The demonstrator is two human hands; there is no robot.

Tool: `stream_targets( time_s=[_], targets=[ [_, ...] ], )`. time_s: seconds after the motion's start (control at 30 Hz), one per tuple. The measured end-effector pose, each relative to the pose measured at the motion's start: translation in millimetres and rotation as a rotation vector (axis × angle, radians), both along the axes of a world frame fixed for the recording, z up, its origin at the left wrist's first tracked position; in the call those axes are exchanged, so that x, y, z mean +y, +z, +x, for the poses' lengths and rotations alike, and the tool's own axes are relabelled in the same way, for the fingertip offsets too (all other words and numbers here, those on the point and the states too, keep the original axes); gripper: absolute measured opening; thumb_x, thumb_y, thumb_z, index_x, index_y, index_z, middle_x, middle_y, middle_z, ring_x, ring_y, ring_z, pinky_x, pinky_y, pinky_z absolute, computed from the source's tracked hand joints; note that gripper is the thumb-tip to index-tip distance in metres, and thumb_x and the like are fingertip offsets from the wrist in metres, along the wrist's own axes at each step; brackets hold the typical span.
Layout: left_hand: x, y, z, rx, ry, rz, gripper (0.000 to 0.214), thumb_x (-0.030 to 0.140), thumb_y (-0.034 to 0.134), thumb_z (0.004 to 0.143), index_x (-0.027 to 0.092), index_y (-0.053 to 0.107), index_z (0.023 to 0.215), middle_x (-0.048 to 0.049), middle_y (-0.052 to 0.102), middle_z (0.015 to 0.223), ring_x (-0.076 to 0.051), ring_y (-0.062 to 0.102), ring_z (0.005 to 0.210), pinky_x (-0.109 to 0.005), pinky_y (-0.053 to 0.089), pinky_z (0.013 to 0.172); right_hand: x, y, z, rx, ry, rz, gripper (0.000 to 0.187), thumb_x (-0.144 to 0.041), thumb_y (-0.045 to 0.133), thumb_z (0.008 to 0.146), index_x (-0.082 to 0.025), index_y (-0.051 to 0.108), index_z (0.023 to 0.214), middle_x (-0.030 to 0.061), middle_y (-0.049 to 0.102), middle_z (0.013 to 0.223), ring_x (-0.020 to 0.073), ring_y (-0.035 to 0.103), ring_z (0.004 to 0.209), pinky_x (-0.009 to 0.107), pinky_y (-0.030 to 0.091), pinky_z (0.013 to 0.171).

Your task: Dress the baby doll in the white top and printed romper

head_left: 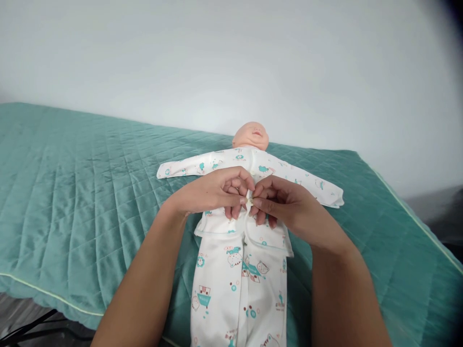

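Note:
A baby doll [251,135] lies on its back, dressed in a white printed jacket [226,224] and matching white trousers [220,289]. Over the doll's belly, my left hand [226,190] pinches one front edge of the jacket between thumb and fingers. Facing it, my right hand [277,200] pinches the other front edge. My fingertips nearly meet at a small pale fastener on the front opening; whether it is done up cannot be made out. Below my hands the jacket's lower corners hang apart. Both sleeves [188,165] lie stretched out sideways.
A green quilted cover [90,202] with a pale piped edge lies under the doll. Behind it rises a plain white wall [181,62]. Dark thin legs or bars [39,330] show above the floor at the lower left.

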State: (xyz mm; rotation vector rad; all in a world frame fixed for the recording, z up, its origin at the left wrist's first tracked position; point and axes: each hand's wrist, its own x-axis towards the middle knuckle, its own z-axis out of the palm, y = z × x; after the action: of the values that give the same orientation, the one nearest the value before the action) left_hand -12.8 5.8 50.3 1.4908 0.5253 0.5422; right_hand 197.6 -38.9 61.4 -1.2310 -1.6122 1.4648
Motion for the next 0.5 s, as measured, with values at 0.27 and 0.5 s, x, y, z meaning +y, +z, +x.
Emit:
stream_targets(
  time_s=[0.27, 0.5],
  targets=[
    [-0.6, 1.0, 0.2, 0.042, 0.023, 0.002, 0.031, 0.005, 0.055, 0.075, 0.020, 0.056, 0.101, 0.0027, 0.063, 0.075, -0.010, 0.064, 0.062, -0.021, 0.052, 0.057, 1.5, -1.9, -1.1, 0.000, -0.007, -0.012, 0.021, -0.038, 0.072, 0.087, -0.021, 0.060, 0.087, 0.0018, 0.070, 0.072, 0.0129, 0.064, 0.060, 0.023, 0.044, 0.049],
    [-1.1, 1.5, 0.8, 0.056, 0.026, 0.040, 0.035, 0.002, 0.054, 0.073, 0.021, 0.058, 0.102, 0.0034, 0.063, 0.072, -0.009, 0.063, 0.061, -0.021, 0.052, 0.056, 0.4, 0.0, -1.0, 0.000, -0.010, -0.005, 0.021, -0.038, 0.071, 0.088, -0.021, 0.059, 0.084, 0.0019, 0.071, 0.072, 0.0119, 0.063, 0.057, 0.023, 0.044, 0.049]
  ],
)
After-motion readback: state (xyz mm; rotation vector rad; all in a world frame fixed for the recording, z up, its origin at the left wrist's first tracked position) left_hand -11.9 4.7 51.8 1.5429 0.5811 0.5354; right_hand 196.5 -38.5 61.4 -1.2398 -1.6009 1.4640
